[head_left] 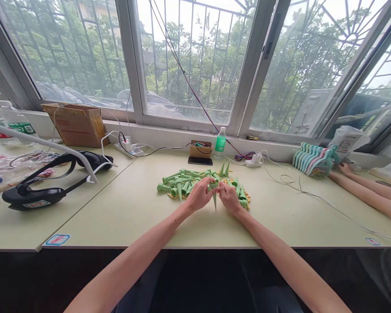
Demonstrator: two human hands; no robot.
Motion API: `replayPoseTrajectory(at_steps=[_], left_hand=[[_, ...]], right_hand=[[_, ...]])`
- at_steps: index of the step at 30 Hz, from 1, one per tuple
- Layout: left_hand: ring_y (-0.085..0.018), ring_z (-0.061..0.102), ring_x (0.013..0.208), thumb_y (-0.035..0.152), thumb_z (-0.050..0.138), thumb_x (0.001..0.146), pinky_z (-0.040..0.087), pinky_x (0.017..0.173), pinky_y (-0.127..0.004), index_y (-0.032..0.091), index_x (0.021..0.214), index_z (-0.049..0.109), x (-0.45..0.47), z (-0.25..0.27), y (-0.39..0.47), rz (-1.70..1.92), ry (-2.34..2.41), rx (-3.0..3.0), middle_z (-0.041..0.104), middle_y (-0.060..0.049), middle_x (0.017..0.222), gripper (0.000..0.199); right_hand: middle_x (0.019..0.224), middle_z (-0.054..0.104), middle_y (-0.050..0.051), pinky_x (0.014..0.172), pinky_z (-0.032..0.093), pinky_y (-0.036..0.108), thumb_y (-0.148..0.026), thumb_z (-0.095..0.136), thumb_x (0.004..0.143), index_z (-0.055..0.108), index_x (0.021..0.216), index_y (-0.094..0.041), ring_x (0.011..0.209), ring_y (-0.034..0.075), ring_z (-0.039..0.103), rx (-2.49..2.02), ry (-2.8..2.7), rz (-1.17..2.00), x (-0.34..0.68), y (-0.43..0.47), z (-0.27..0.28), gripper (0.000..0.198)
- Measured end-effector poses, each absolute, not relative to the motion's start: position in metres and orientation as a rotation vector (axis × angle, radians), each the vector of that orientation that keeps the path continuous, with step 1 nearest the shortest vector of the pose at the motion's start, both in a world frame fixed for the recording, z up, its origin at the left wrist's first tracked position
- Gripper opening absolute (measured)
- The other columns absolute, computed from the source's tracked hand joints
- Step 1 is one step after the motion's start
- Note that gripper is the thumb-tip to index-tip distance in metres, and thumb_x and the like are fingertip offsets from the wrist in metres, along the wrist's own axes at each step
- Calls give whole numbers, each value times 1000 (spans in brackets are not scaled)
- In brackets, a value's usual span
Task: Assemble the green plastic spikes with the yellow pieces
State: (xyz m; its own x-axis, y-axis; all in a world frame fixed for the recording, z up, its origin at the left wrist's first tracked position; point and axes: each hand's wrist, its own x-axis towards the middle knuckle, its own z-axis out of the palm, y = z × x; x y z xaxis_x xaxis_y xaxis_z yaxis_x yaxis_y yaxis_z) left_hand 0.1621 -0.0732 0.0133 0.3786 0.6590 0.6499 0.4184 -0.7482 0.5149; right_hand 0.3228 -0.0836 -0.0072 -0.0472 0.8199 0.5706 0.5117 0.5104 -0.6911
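Note:
Just in front of the pile, my left hand [200, 194] is closed around the wide upper end of a green plastic spike [215, 202], whose tip points down. My right hand [230, 198] meets it from the other side, fingers pinched together against the spike's head; what they pinch is hidden. Behind and left of my hands lies a heap of similar green plastic spikes [179, 187]. More green spikes and small yellow pieces [247, 198] show beside my right hand. Two green cones [224, 168] stand upright at the back of the heap.
A phone [200, 161], a small cardboard box [200, 150] and a green-labelled bottle [220, 142] stand behind the heap. Left are a black head strap [48, 182] and a larger carton [76, 125]. Small hangers [314, 160], a cable [313, 193] and another person's arms [371, 191] are right.

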Motion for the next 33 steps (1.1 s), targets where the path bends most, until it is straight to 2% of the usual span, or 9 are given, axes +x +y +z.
replayPoseTrajectory(at_steps=[13,33], left_hand=[[-9,50,52,33,56,89,43,60,-25,19,100,58,162,15,-74,1304,960,2391,64,-3,91,18],[-9,49,51,35,56,90,42,59,-25,20,100,57,162,15,-75,1282,959,2377,62,-1,89,19]], right_hand=[[54,50,0,51,34,29,-44,30,99,41,61,-22,50,15,45,-1154,-1705,352,323,-83,-8,45],[55,50,0,51,33,29,-43,31,99,43,62,-22,50,15,45,-1138,-1703,388,323,-84,-7,44]])
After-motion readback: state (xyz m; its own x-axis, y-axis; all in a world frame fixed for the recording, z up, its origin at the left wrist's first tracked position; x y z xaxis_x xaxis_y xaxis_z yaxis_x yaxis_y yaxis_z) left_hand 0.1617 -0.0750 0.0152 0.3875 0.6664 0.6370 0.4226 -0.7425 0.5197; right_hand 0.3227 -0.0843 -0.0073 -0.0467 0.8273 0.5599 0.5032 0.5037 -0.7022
